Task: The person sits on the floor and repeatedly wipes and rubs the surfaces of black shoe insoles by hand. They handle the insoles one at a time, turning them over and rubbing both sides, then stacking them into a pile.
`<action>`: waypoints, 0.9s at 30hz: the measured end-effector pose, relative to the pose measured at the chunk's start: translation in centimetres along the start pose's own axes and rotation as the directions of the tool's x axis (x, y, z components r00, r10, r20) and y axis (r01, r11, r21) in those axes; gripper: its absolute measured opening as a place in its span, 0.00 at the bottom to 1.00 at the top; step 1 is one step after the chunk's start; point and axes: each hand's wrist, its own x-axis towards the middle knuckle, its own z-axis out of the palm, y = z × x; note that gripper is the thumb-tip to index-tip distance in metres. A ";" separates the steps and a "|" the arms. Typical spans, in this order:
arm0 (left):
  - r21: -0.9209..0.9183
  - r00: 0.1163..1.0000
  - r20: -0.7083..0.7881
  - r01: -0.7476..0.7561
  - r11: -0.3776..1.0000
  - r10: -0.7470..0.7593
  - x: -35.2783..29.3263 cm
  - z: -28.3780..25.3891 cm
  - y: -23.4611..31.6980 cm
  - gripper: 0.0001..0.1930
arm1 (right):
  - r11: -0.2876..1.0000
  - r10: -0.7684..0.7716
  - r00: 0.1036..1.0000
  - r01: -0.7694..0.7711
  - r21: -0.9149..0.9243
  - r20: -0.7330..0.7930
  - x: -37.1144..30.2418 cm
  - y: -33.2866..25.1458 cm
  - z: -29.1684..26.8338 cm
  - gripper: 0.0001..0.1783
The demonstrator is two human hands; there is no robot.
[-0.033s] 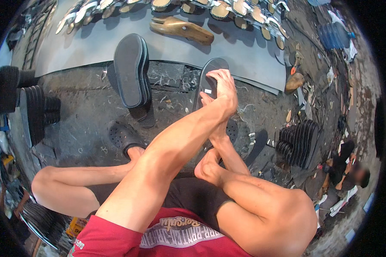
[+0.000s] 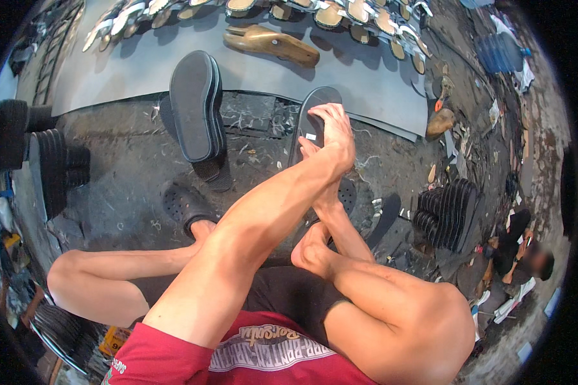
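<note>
A black shoe sole (image 2: 321, 96) with a small white sticker (image 2: 310, 136) lies in front of me, a little right of centre. Across the top of it is my left hand (image 2: 338, 133), its fingers bent and pressed together against the surface. My left arm crosses in front of my right wrist, so my right hand (image 2: 307, 149) is mostly hidden. Only what seems to be a fingertip of it shows at the sole's near part. To the left stands a stack of similar black soles (image 2: 196, 106), on top of a darker textured piece (image 2: 213, 176).
A grey sheet (image 2: 128, 77) spreads beyond, bearing a wooden shoe last (image 2: 273, 46) and rows of sandals (image 2: 331, 14). More black soles (image 2: 449, 215) are piled at right and at far left (image 2: 48, 170). Scraps litter the floor; another person (image 2: 517, 250) sits far right.
</note>
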 end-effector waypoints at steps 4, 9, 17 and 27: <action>0.006 1.000 0.014 -0.010 1.000 0.010 0.2 -0.1 -0.1 0.39 | 0.992 0.120 0.983 -0.124 0.023 0.139 0.4 -0.4 -0.3 0.24; -0.063 0.999 -0.028 -0.040 0.997 0.038 0.6 0.2 -1.5 0.43 | 0.996 -0.077 0.996 0.079 -0.043 0.052 0.6 -0.8 -0.5 0.23; -0.349 0.934 -0.242 -0.336 0.875 0.262 0.6 3.1 -6.4 0.38 | 0.970 -0.124 0.957 0.173 -0.173 0.261 -2.9 -3.3 -4.4 0.18; -0.446 0.909 -0.277 -0.410 0.796 0.312 -0.2 3.5 -8.8 0.63 | 0.994 0.109 0.986 -0.106 -0.028 0.123 -2.6 -1.6 -6.8 0.08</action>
